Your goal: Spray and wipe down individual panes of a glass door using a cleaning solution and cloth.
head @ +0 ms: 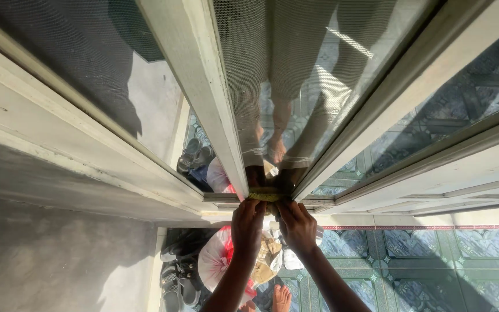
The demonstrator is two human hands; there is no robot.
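At your seven o'clock, dark sandals [177, 277] lie beside a white-and-red plastic bag [213, 260]; patterned teal floor tiles [434, 266] spread toward four o'clock.

Both hands press a yellow-green cloth [265, 196] against the bottom rail of a glass window [272, 86] — left hand [248, 222] beside right hand [297, 225]. Below: patterned tile floor [434, 266], dark sandals [177, 271], white-and-red bags [215, 257] — bare foot [281, 299].
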